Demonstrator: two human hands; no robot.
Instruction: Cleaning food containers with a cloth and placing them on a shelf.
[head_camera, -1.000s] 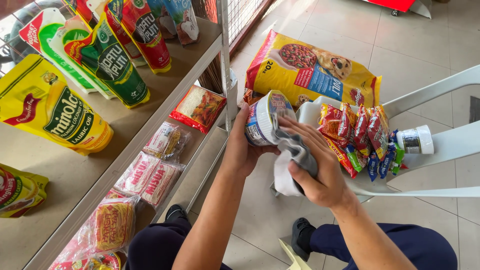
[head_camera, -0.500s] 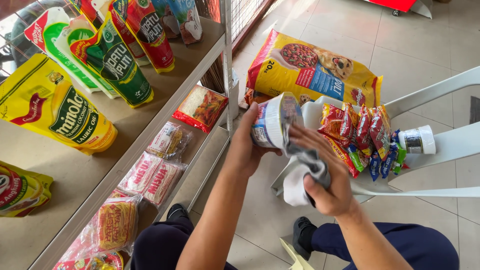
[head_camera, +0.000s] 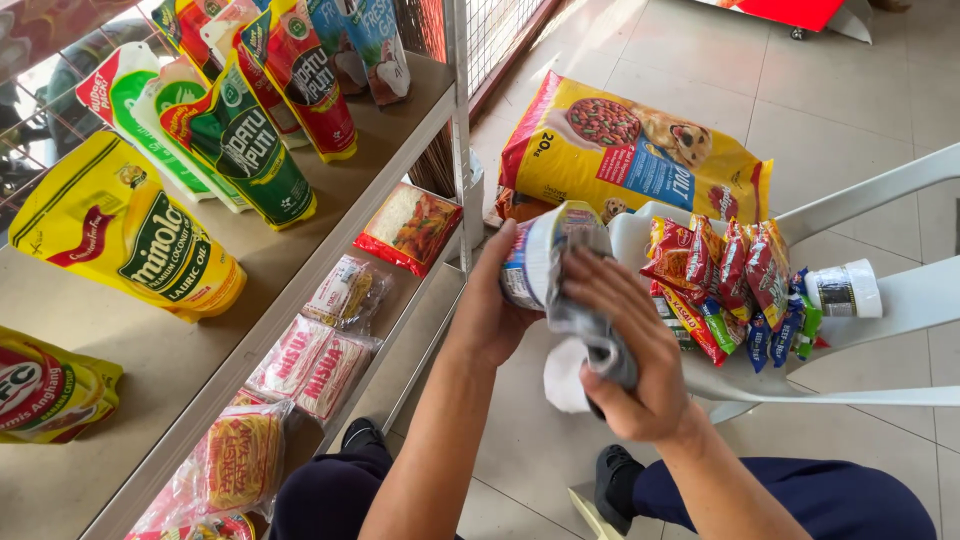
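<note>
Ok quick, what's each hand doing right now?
Left hand: closed around a can, holding it up.
Right hand: closed on a cloth, pressing it against the can.

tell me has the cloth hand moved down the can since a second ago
Yes. The right hand with the cloth has slid lower, away from the can top, judged against the white chair.

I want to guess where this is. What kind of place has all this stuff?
Probably a small grocery shop. A grey metal shelf holds rows of yellow and green stand-up pouches, with clear-wrapped noodle packs below, and a big yellow pet food bag lies on the tiled floor.
</note>
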